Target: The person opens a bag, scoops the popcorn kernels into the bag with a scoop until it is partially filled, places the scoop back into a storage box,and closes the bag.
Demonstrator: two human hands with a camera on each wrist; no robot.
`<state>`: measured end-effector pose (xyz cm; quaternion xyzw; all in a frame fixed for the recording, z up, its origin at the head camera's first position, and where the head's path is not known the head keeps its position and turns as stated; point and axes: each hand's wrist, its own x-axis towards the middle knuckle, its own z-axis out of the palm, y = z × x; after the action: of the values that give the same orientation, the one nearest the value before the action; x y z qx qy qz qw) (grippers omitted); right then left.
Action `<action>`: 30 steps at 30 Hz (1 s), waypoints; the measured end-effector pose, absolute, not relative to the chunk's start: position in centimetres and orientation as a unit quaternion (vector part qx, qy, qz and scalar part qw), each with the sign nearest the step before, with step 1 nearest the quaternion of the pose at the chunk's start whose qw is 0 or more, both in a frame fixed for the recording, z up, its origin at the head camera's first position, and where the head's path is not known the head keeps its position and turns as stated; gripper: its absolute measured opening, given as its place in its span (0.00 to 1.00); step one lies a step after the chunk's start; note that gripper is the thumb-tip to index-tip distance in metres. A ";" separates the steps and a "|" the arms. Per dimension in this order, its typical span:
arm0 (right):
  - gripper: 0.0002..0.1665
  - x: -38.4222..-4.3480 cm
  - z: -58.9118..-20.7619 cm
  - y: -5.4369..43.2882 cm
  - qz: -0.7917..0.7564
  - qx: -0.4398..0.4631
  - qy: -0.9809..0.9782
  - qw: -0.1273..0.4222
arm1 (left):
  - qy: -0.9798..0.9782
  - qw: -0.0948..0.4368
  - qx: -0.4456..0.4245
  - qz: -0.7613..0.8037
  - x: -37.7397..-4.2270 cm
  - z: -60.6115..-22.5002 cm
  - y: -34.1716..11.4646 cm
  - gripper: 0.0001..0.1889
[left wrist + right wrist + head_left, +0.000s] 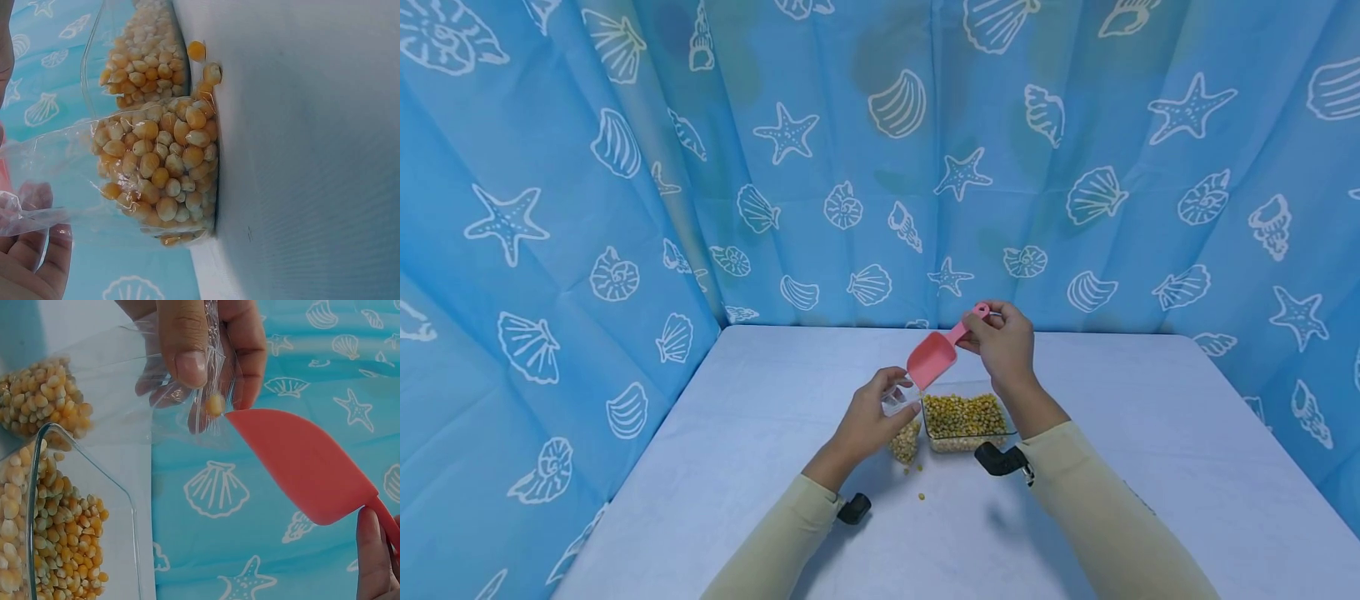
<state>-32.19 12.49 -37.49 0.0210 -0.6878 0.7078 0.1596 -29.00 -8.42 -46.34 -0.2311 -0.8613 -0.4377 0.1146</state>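
My left hand (pixel 867 422) grips the mouth of a clear plastic bag (pixel 156 169), whose lower part is filled with corn kernels and rests on the table. In my right hand (pixel 1006 346) is a pink scoop (pixel 932 360), pinched by its handle and tilted down toward the bag's mouth. The right wrist view shows a single kernel (pixel 215 405) at the scoop's tip, by the bag opening. Beside the bag stands a rectangular glass container (pixel 970 437) holding yellow corn kernels. The scoop's inside is hidden in the right wrist view but looks bare from the head view.
A loose kernel (pixel 922 497) lies on the white-covered table (pixel 775 392) in front of the bag, with a couple more near its base. Behind and to the left hangs a blue curtain (pixel 850 250) with white shell and starfish prints.
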 end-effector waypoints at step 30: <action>0.23 -33.0 -43.4 17.7 0.634 -0.074 -0.750 0.173 | -0.858 0.076 -0.235 -0.450 -28.7 -46.0 -8.2 0.38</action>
<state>-33.00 17.73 -43.36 -0.0741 -0.7503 0.6339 0.1726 -28.71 -8.16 -45.98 -0.2348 -0.8584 -0.4497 0.0759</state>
